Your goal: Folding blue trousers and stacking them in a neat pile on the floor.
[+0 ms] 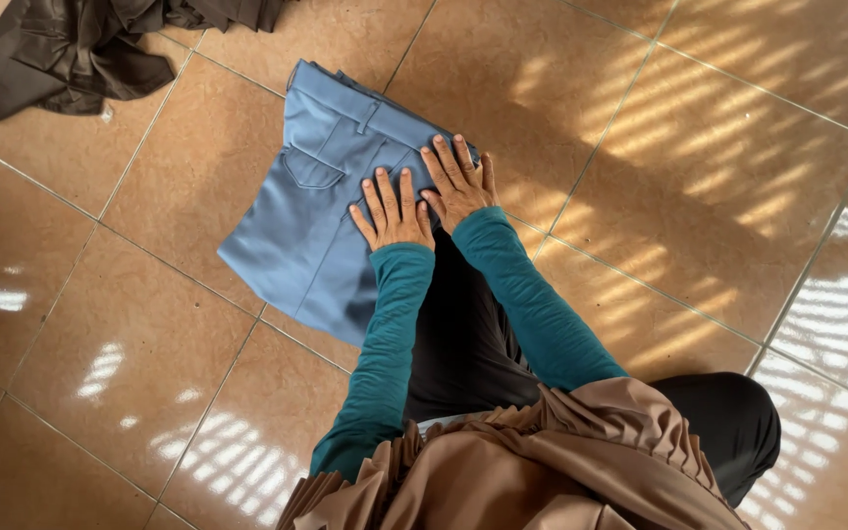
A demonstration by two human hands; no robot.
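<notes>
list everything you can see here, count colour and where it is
folded trousers: 1, blue, flat on the floor left of centre, back pocket and belt loop facing up
dark garment: 1 crumpled heap, dark brown-grey, top left corner, apart from the trousers
floor tiles: many, glossy orange-brown, across the whole view, striped sunlight on the right and bottom left
left hand: 1, flat with fingers spread, pressing on the right edge of the trousers
right hand: 1, flat with fingers spread, on the trousers right beside the left hand
sleeves: 2, teal, running from the wrists down to the body
draped cloth: 1, light brown, gathered, bottom centre over the person's front
lap clothing: black, between the arms and at the right knee
</notes>
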